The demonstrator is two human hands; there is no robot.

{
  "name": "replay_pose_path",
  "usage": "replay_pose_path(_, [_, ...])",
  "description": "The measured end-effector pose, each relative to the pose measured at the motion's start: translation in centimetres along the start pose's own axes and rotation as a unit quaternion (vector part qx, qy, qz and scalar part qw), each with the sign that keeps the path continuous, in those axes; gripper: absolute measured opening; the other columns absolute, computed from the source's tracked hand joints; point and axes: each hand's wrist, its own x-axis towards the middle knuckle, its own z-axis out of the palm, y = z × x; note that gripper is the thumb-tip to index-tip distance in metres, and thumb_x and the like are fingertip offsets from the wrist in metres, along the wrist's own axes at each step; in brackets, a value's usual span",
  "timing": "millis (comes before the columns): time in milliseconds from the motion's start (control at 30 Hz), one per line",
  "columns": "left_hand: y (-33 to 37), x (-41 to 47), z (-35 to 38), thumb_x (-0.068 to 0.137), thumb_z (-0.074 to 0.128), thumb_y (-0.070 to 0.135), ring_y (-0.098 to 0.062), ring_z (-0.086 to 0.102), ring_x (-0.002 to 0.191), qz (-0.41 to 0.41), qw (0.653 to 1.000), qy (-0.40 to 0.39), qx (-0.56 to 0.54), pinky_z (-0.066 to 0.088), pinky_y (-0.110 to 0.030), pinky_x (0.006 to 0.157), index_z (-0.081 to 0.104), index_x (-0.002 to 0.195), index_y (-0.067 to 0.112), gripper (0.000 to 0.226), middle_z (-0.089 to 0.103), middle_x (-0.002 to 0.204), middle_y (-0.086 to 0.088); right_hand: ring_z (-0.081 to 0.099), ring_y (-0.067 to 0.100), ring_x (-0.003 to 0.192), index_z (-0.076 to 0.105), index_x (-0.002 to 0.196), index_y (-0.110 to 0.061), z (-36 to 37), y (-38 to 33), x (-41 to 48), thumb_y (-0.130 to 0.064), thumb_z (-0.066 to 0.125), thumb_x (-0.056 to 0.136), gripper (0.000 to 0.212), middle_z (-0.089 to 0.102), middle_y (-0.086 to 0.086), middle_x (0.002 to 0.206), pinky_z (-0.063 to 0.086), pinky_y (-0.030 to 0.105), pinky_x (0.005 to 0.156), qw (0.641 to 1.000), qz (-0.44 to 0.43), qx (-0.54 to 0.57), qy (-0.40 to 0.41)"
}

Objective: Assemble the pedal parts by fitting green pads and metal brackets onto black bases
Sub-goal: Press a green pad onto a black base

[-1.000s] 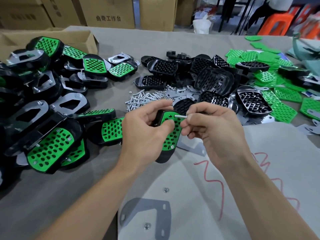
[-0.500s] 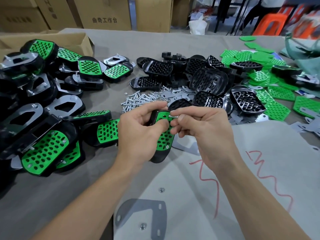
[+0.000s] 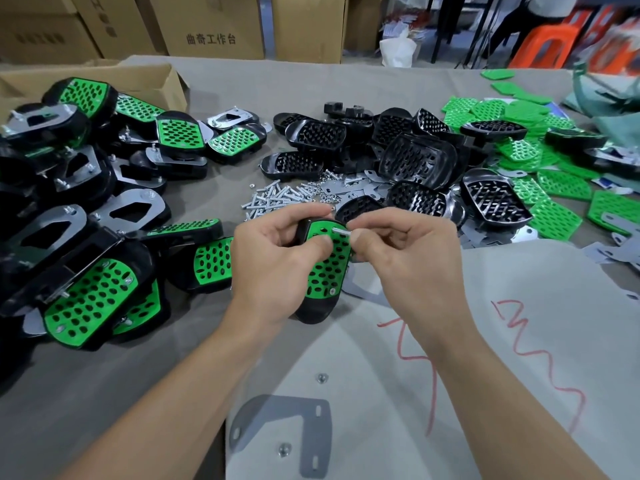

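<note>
Screw held at the pedal's top hole
On the person's side of the screw pile (image 3: 280, 197), the left hand (image 3: 273, 268) still grips the pedal (image 3: 327, 271), thumb pressed on its green pad (image 3: 329, 258). The right hand (image 3: 412, 261) pinches a screw (image 3: 341, 231) in its fingertips, with the tip at the pad as it was half a second ago.

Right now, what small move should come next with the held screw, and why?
Probably ease the screw into the upper hole of the green pad: the right hand pinches it there, the left hand grips the pedal, and the lower screw already sits in.
</note>
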Motion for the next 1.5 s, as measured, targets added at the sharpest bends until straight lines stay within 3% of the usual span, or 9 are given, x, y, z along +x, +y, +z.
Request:
replay_pose_path(133, [0.1, -0.1, 0.1, 0.067, 0.072, 0.004, -0.022, 0.077, 0.082, 0.011, 1.000, 0.001, -0.002, 0.062, -0.038, 0.079, 0.080, 0.095, 0.022, 0.035, 0.081, 0.089, -0.002, 0.065, 0.007, 0.117, 0.071, 0.124, -0.027, -0.1, 0.1, 0.3, 0.000, 0.069, 0.088, 0.045, 0.071, -0.010, 0.122, 0.053, 0.038, 0.103, 0.995, 0.058, 0.045, -0.060])
replay_pose_path(200, [0.1, -0.1, 0.1, 0.068, 0.071, 0.002, -0.022, 0.077, 0.084, 0.016, 1.000, -0.002, -0.008, 0.062, -0.038, 0.079, 0.080, 0.095, 0.022, 0.035, 0.081, 0.090, -0.002, 0.064, 0.011, 0.122, 0.066, 0.134, -0.019, 0.1, 0.0, 0.1, 0.004, 0.060, 0.095, 0.045, 0.072, -0.002, 0.126, 0.053, 0.035, 0.103, 0.975, 0.120, 0.142, -0.118])
replay_pose_path(300, [0.0, -0.2, 0.0, 0.069, 0.071, 0.001, -0.024, 0.078, 0.086, 0.027, 1.000, 0.006, -0.016, 0.062, -0.041, 0.082, 0.081, 0.095, 0.022, 0.035, 0.081, 0.091, -0.003, 0.067, 0.025, 0.118, 0.068, 0.129, -0.013, 0.5, 0.1, -0.4, 0.004, 0.051, 0.099, 0.038, 0.074, 0.007, 0.120, 0.056, 0.040, 0.100, 0.953, 0.140, 0.226, -0.143])
replay_pose_path(467, [-0.2, -0.4, 0.0, 0.069, 0.072, 0.004, -0.025, 0.077, 0.081, 0.061, 0.998, 0.028, 0.018, 0.063, -0.047, 0.081, 0.081, 0.090, 0.026, 0.033, 0.080, 0.086, -0.002, 0.066, 0.042, 0.114, 0.076, 0.117, -0.013, 1.3, 0.6, -0.6, -0.002, 0.053, 0.095, 0.034, 0.076, 0.015, 0.111, 0.049, 0.064, 0.101, 0.973, 0.106, 0.186, -0.088])
replay_pose_path(1000, [-0.7, -0.5, -0.2, 0.076, 0.071, 0.002, -0.021, 0.076, 0.098, 0.141, 0.987, -0.038, 0.059, 0.060, -0.043, 0.088, 0.080, 0.105, 0.024, 0.037, 0.080, 0.102, 0.005, 0.073, 0.033, 0.095, 0.075, 0.098, -0.008, 1.3, 0.7, -0.3, 0.000, 0.067, 0.089, 0.014, 0.078, 0.012, 0.094, 0.058, 0.053, 0.093, 0.980, 0.113, 0.160, -0.028])
replay_pose_path(1200, [-0.7, -0.4, 0.5, 0.075, 0.079, 0.025, -0.009, 0.068, 0.119, 0.106, 0.987, -0.082, 0.093, 0.055, -0.042, 0.101, 0.057, 0.141, 0.042, 0.071, 0.073, 0.126, 0.012, 0.065, 0.025, 0.087, 0.072, 0.092, -0.014, -0.1, -0.1, 0.7, -0.006, 0.066, 0.083, 0.013, 0.073, 0.010, 0.090, 0.052, 0.052, 0.086, 0.980, 0.060, 0.189, 0.003])
replay_pose_path(1333, [-1.2, 0.0, 0.8, 0.072, 0.079, 0.042, -0.020, 0.071, 0.082, 0.097, 0.984, -0.100, 0.107, 0.059, -0.055, 0.078, 0.075, 0.104, 0.038, 0.032, 0.076, 0.090, 0.001, 0.052, 0.028, 0.094, 0.063, 0.099, -0.011, -1.9, -0.3, 1.0, -0.010, 0.059, 0.087, 0.012, 0.057, 0.018, 0.099, 0.048, 0.046, 0.081, 0.952, 0.083, 0.293, -0.019])
replay_pose_path(1400, [-1.6, 0.1, 0.8, 0.071, 0.080, 0.041, -0.038, 0.071, 0.087, 0.071, 0.988, -0.110, 0.077, 0.058, -0.061, 0.082, 0.076, 0.102, 0.038, 0.031, 0.077, 0.092, -0.004, 0.052, 0.026, 0.090, 0.062, 0.099, -0.012, -2.7, -0.1, 1.0, -0.011, 0.061, 0.086, 0.013, 0.057, 0.015, 0.092, 0.046, 0.042, 0.079, 0.967, 0.079, 0.240, -0.029])
replay_pose_path(1500, [-1.8, 0.1, 0.7, 0.070, 0.079, 0.043, -0.030, 0.072, 0.094, 0.048, 0.986, -0.132, 0.085, 0.057, -0.060, 0.090, 0.075, 0.104, 0.040, 0.034, 0.077, 0.097, 0.002, 0.056, 0.023, 0.082, 0.064, 0.097, -0.013, -3.9, 0.2, 0.9, -0.010, 0.064, 0.083, 0.014, 0.065, 0.009, 0.082, 0.044, 0.043, 0.077, 0.985, 0.069, 0.154, -0.036])
